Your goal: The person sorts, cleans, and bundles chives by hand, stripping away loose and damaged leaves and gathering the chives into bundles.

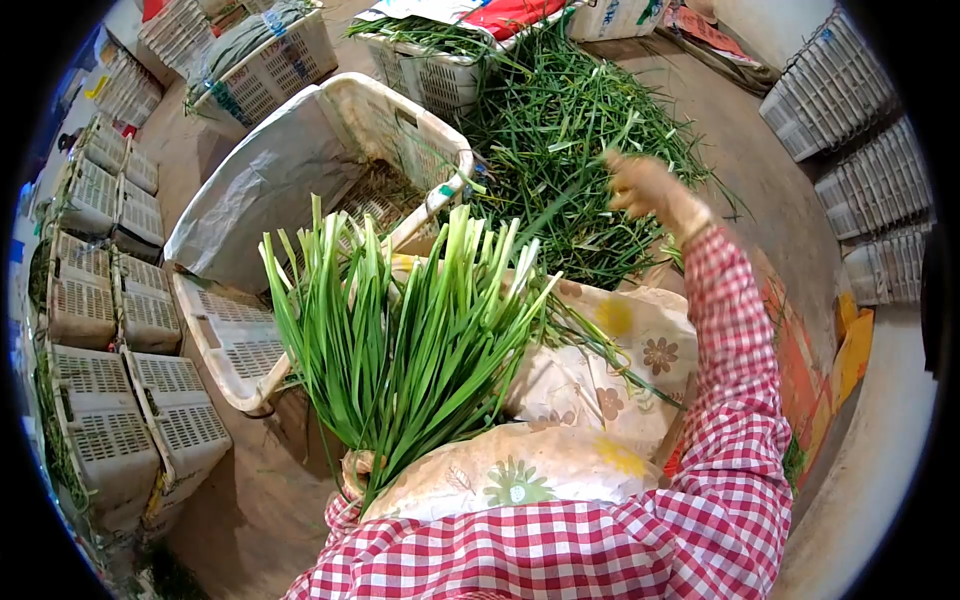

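Observation:
A big bunch of garlic chives (pixel 400 350), green leaves with pale cut ends pointing up and away, leans across my lap. My left hand (pixel 358 472), mostly hidden under the leaves, is closed around the bunch's lower end. My right hand (pixel 655 190) is raised over a loose heap of green leaves (pixel 580 130) on the floor. It is smeared by motion, but its fingers look spread and I see nothing held in them. A flowered apron (pixel 600 390) covers my lap, with a few stray leaves lying on it.
A white plastic crate (pixel 250 190) with a sheet liner stands just ahead to the left. Stacked crates (pixel 105 420) line the left side, and more stacks (pixel 830 90) stand at the right. Behind the heap is a crate of greens (pixel 430 75). Orange sacking (pixel 800 360) lies at the right.

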Tool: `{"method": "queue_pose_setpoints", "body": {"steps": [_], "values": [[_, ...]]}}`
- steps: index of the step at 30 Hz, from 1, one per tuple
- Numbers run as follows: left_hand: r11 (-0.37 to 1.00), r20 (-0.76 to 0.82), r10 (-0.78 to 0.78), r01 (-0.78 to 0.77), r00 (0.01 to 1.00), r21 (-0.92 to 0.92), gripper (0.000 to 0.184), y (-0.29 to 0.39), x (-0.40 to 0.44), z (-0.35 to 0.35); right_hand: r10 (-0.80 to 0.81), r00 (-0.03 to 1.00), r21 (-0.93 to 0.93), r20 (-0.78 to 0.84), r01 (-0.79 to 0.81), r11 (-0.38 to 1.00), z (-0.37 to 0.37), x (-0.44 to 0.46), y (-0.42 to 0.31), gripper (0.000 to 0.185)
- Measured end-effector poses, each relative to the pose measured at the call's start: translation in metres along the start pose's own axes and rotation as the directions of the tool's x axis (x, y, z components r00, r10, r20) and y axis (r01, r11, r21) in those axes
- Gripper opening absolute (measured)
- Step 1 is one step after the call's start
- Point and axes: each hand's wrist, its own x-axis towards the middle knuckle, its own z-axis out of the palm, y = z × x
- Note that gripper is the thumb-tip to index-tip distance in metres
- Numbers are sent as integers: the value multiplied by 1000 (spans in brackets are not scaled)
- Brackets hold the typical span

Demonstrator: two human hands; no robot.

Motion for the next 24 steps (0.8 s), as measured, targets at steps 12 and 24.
{"method": "queue_pose_setpoints", "body": {"steps": [12, 24], "values": [[1000, -27, -4, 4, 1000, 2, 43, 3, -7, 3, -695, 718, -233, 30, 681, 694, 67, -47, 1, 21], [1000, -20, 21, -21, 1000, -6, 43, 3, -4, 5, -267, 896, -174, 356, 344, 923, 51, -40, 43, 56]]}}
